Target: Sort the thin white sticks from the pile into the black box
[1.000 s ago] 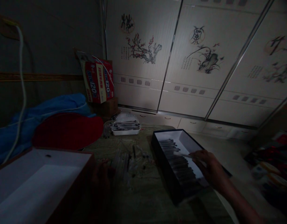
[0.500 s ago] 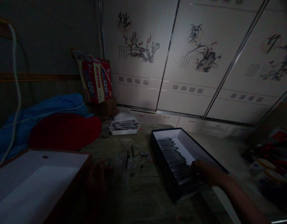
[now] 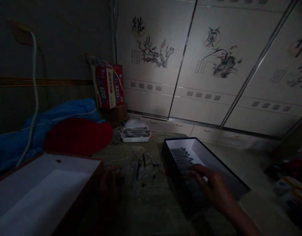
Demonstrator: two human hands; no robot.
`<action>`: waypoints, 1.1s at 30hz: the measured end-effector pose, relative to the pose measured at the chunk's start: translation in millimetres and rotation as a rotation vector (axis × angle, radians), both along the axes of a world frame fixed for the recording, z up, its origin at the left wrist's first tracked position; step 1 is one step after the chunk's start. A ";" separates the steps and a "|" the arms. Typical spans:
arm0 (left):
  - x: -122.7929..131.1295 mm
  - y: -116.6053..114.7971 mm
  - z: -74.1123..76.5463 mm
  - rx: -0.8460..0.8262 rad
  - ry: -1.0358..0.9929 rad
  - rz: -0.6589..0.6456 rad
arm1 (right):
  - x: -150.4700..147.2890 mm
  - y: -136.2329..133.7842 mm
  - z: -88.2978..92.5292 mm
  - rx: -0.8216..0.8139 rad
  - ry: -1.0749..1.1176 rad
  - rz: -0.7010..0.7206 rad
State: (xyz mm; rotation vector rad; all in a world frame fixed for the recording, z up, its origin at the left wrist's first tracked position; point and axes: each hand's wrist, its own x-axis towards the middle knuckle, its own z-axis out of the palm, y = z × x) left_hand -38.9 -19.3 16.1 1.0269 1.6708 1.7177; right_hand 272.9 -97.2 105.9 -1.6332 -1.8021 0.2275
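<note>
My right hand (image 3: 213,186) is over a dark open box (image 3: 174,177) with a white lining. Its fingers are bent, with the tips close together on a row of thin pen-like sticks (image 3: 181,155) lying side by side in the box. Whether a stick is in the pinch is hidden. My left hand (image 3: 109,185) rests in deep shadow on the table, beside the wall of a reddish-brown box (image 3: 77,190); its fingers are too dark to make out. Between the hands, clear tubes (image 3: 133,172) and small dark pieces (image 3: 144,159) are scattered.
A white tray (image 3: 136,139) of similar sticks stands at the back of the greenish table (image 3: 160,203). Left of it lie a red round item (image 3: 78,137) and blue cloth (image 3: 67,109). A white cord (image 3: 35,88) hangs down the wall. Sliding cabinet doors (image 3: 151,72) stand behind.
My right hand has moved along the row of sticks towards the far end, and more of its back shows. The left hand stays beside the brown box. The view has shifted slightly left.
</note>
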 end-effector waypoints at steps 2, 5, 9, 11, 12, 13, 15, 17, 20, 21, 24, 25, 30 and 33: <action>-0.1 -0.5 -2.0 -0.016 -0.015 -0.043 | -40.5 -3.2 -4.7 -0.024 0.102 0.110; -1.4 1.0 -9.1 -0.028 -0.021 -0.076 | -98.6 0.3 -32.1 -0.148 0.152 0.176; -3.6 5.0 -22.2 -0.014 -0.002 -0.089 | -152.9 19.5 -79.7 -0.104 0.027 0.132; -3.7 5.6 -25.4 -0.006 -0.017 -0.107 | -170.2 30.7 -95.0 -0.055 -0.085 0.079; -3.4 5.4 -25.6 -0.003 -0.020 -0.116 | -177.1 35.8 -99.7 -0.039 -0.138 0.050; -3.1 5.0 -24.9 -0.008 -0.017 -0.124 | -183.0 40.4 -102.8 -0.029 -0.187 0.026; -2.0 3.7 -22.0 -0.033 -0.006 -0.131 | -192.5 47.9 -106.2 -0.024 -0.266 -0.018; -0.6 2.6 -19.0 -0.055 0.010 -0.134 | -198.8 52.8 -108.3 -0.041 -0.301 -0.049; 1.5 2.0 -17.3 -0.023 0.032 -0.136 | -201.0 55.6 -111.5 -0.083 -0.290 -0.080; 2.2 1.9 -17.2 -0.012 0.038 -0.141 | -199.7 55.7 -112.6 -0.092 -0.277 -0.092; 4.0 0.9 -17.3 -0.046 0.067 -0.156 | -191.2 54.0 -113.9 -0.086 -0.209 -0.129; 4.6 0.4 -17.1 -0.068 0.087 -0.170 | -187.7 52.7 -113.4 -0.065 -0.164 -0.134; 10.0 -0.5 -13.1 -0.114 0.084 -0.279 | -179.8 39.5 -105.9 0.120 0.195 -0.086; 13.4 0.3 -9.1 -0.156 -0.018 -0.364 | -181.8 33.5 -101.6 0.125 0.265 0.040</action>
